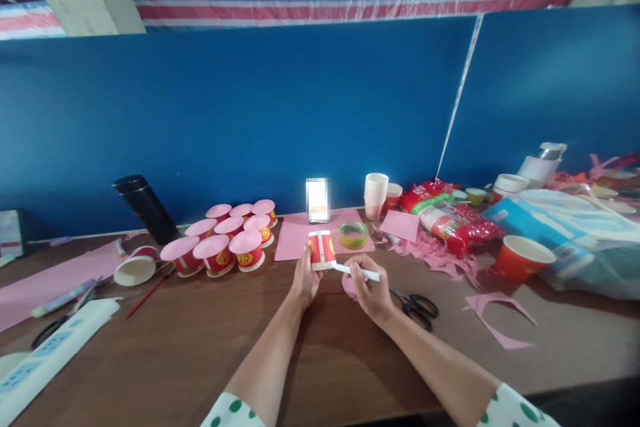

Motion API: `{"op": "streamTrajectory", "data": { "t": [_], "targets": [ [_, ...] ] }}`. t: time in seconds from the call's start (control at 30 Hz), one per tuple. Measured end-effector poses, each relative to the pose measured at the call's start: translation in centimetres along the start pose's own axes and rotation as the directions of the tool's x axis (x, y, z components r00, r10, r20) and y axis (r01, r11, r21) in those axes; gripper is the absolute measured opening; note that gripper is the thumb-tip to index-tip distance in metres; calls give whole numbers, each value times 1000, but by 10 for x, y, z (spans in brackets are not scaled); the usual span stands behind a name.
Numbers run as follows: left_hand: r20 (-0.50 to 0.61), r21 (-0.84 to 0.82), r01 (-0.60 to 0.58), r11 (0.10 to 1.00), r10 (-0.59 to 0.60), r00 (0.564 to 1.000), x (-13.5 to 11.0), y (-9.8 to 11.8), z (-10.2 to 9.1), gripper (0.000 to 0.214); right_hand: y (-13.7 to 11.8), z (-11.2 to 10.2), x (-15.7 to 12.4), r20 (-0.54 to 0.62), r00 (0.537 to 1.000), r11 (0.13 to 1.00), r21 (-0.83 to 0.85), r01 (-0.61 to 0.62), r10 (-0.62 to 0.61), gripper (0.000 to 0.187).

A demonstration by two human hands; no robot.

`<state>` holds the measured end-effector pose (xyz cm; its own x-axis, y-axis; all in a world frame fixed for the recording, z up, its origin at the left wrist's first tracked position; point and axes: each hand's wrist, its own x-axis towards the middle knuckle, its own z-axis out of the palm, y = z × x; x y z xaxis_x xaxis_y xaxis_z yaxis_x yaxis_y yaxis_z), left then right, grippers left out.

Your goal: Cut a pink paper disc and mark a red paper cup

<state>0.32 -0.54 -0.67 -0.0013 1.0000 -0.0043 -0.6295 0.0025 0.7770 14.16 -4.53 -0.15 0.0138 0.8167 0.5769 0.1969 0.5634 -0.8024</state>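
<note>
- The left hand holds a red paper cup above the near part of the table, in front of a pink sheet; its fingers are closed around the cup's left side.
- The cup's long axis runs nearly upright, with its printed side facing the wearer; a pale band edges the lower end. Which end is the mouth, I cannot tell for sure.
- The right hand pinches a white pen-shaped tool between its fingers.
- The tool's long axis lies close to level, its tip pointing left at the cup's lower right edge and its blunt end right and slightly lower. Whether the tip touches is too small to tell.
- A pink disc shows just below the tool, partly hidden by the right hand.
- Black-handled scissors lie right of that hand.
- A tape roll rests on the pink sheet.
- To the left stand nine cups topped with pink discs.
</note>
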Motion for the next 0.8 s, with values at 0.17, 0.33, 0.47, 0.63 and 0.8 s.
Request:
{"op": "streamTrajectory", "data": {
  "t": [0.17, 0.33, 0.47, 0.63, 0.8],
  "targets": [
    [19, 12, -23, 1000, 23, 1000, -1, 0, 0, 39, -5, -1, -1, 46, 999, 1000, -24, -6, 7, 21],
    [48, 8, -40, 999, 39, 998, -1, -1, 0, 35, -9, -3, 0, 44, 998, 993, -104, 47, -42, 19],
    [51, 23, -41, 999, 40, 998, -2, 0, 2, 34, -9, -4, 0, 56, 997, 990, -122, 65, -59, 18],
    [45, 42, -44, 998, 42, 998, -3, 1, 3, 35, -8, -4, 0, 54, 997, 987, -145, 66, -58, 18],
    [51, 68, -36, 997, 32, 998, -2, -3, -1, 31, -9, -4, 0, 70, 993, 976, -187, 107, -96, 16]
  ]
}}
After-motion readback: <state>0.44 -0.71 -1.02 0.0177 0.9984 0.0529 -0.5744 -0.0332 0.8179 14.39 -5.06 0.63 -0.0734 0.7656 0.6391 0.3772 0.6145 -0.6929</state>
